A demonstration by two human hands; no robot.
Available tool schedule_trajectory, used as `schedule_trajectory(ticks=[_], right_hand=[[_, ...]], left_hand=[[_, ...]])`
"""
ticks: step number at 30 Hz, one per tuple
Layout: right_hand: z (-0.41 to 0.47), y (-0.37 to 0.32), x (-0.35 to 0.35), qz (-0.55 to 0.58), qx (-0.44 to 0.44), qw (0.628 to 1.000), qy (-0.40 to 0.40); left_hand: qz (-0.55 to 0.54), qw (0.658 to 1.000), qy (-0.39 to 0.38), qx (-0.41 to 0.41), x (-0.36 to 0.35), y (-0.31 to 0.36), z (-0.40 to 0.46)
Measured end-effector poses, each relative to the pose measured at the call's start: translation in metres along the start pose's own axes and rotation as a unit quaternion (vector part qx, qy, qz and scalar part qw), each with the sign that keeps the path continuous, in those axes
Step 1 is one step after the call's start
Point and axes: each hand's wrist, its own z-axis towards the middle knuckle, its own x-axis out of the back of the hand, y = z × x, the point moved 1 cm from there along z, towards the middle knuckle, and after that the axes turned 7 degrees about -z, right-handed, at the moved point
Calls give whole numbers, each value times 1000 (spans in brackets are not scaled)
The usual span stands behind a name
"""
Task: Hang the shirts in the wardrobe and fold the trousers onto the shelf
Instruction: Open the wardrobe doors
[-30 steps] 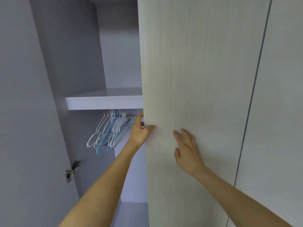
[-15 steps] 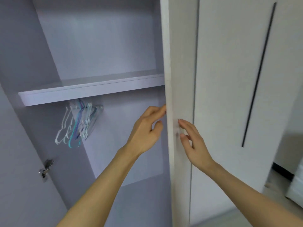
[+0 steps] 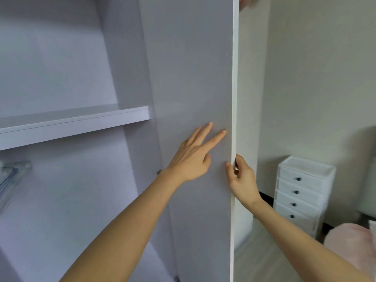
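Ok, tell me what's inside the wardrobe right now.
A bare shelf and, beneath it at the far left, hangers cut off by the frame. No clothes show; the lower part is out of view.

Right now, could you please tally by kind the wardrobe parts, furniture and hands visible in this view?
Open grey wardrobe door: 1
Pale grey wardrobe shelf: 1
White drawer tower with dark knobs: 1
Bare hands, left hand and right hand: 2
Total: 5

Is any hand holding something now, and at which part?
The right hand grips the wardrobe door at its free edge, thumb on the inner face. The left hand holds nothing; its straight fingers lie on the door's inner face.
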Motion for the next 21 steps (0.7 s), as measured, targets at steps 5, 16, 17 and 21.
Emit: schedule_trajectory(ticks=[5, 16, 17, 21], right_hand=[[26, 20, 22, -84, -8, 996, 22], [-8, -20, -4, -208, 198, 946, 147], [-13, -29, -14, -209, 225, 943, 126], [-39, -49, -78, -166, 199, 962, -84]], left_hand=[[7, 1000, -7, -3, -23, 2, 37], [-28, 989, 99, 104, -10, -21, -16], [-21, 985, 111, 129, -5, -27, -31], [5, 963, 134, 235, 15, -59, -114]])
